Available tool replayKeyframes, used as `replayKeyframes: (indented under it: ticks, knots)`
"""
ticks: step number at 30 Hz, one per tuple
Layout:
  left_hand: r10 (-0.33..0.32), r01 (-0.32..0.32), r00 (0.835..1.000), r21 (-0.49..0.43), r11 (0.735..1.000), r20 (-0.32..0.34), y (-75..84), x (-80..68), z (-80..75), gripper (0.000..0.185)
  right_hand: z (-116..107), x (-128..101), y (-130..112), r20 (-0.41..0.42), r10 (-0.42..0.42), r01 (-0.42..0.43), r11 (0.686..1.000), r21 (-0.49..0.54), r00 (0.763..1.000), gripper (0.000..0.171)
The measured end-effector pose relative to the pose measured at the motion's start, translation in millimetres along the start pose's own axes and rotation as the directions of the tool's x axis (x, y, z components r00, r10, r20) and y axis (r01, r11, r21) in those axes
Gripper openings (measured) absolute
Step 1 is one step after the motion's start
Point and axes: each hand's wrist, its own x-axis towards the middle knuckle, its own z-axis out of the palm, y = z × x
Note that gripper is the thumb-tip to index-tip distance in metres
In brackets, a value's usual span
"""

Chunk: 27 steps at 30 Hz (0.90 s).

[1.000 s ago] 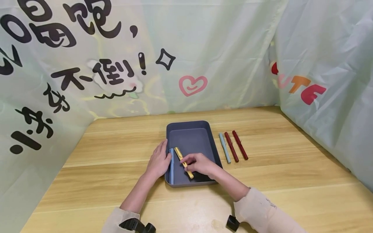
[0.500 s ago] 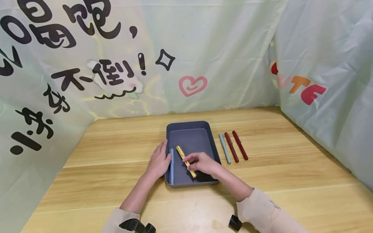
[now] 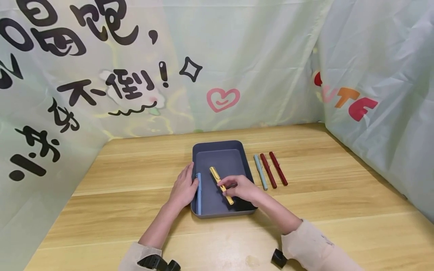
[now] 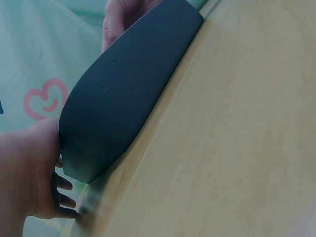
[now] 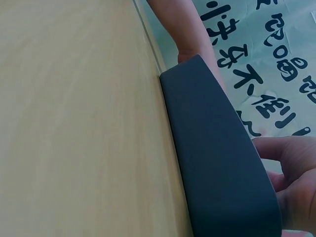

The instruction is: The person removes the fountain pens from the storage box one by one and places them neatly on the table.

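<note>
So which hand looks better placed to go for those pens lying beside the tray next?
Probably the right hand: it is on the side of the three loose pens, though it pinches the yellow pen now. The left hand rests on the tray's far edge.

Two bare hands, no gloves, rings or watch seen; left hand [image 3: 183,187], right hand [image 3: 241,188]. Forearms bare well back from fingers. Further back from fingers, beige sleeves: left sleeve [image 3: 135,256] pushed up to elbow, right sleeve [image 3: 315,246] ends past wrist, loose cuff, small dark marking on cloth. Black plastic camera mount [image 3: 157,262] strapped at left sleeve, ribbed edge; second black mount [image 3: 279,258] under right sleeve cuff. Fingernails short, unpainted
</note>
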Motion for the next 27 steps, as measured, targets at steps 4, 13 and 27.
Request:
replayKeyframes:
  ticks: [4, 13, 27]
  knots:
    - [0.003, -0.003, 1.000, 0.001, 1.000, -0.001, -1.3, 0.7, 0.2, 0.060, -5.1, -3.3, -0.3, -0.003, 0.000, 0.000, 1.000, 0.003, 1.000, 0.028]
    - [0.003, -0.003, 1.000, -0.004, 1.000, 0.003, -0.6, 0.0, -0.5, 0.060, -18.7, -12.8, -1.5, -0.005, -0.005, 0.005, 1.000, 0.016, 1.000, 0.030]
    - [0.014, -0.014, 1.000, 0.001, 1.000, 0.005, -1.0, -0.1, -0.2, 0.061, -41.2, -25.6, 0.7, -0.016, -0.029, 0.030, 0.999, 0.031, 0.999, 0.033]
